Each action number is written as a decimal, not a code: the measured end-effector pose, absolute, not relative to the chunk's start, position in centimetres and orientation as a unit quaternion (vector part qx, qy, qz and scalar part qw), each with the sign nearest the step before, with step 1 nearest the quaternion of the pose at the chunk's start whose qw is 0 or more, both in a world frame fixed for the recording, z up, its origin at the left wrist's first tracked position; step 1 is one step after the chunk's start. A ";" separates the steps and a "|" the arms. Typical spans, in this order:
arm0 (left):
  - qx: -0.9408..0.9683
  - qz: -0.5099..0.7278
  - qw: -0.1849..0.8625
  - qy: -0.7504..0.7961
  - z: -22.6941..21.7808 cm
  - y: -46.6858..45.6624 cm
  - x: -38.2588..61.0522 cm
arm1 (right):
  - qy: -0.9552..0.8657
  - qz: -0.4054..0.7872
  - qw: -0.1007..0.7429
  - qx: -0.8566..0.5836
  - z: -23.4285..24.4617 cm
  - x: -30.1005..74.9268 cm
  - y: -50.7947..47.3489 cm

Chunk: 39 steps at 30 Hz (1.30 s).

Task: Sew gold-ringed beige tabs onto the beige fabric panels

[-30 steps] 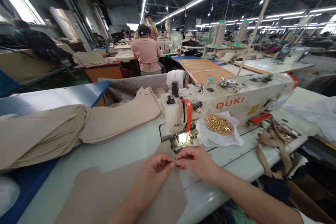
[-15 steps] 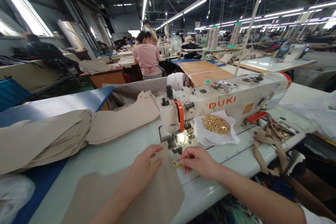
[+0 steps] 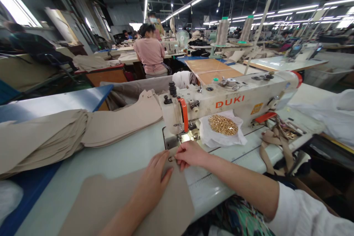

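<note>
A beige fabric panel (image 3: 166, 195) lies on the pale sewing table in front of me. My left hand (image 3: 152, 177) rests flat on its upper part, fingers stretched and thumb apart. Beside those fingertips, my right hand (image 3: 189, 155) pinches a small metal ring (image 3: 170, 159), holding it at the panel's top edge; a short tab seems to join it, mostly hidden by the fingers. Just behind both hands stands a white sewing machine (image 3: 229, 99), its needle area partly covered by my right hand. Gold-coloured metal rings (image 3: 222, 124) are heaped on white wrapping (image 3: 204, 134) by the machine.
Stacked beige panels (image 3: 49, 136) spread over the left side, with more panels (image 3: 124, 121) next to them. Tan straps (image 3: 276, 147) hang at the table's right edge. A person in pink (image 3: 151, 53) sits further back, beyond a grey cloth-lined bin (image 3: 121, 94).
My right hand has moved left and onto the panel's top edge, bringing the small ring next to my left fingertips. The left hand has flattened on the panel. The view has shifted slightly.
</note>
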<state>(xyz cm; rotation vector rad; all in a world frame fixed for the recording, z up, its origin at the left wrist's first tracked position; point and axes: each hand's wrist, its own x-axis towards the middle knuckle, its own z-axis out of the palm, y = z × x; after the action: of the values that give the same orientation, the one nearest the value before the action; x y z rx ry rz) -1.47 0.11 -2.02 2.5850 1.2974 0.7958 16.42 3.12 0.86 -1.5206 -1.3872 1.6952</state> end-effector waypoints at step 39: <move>0.887 0.285 0.037 0.361 -0.5 1.6 1.1 | -0.933 -0.017 0.165 -0.318 -0.4 20.4 -1.7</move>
<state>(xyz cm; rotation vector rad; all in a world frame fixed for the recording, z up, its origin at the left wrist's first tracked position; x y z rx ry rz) 1.12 1.65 -0.48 2.7229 1.1088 0.8736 20.41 -1.70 -0.45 -0.9059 -2.6588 -0.0489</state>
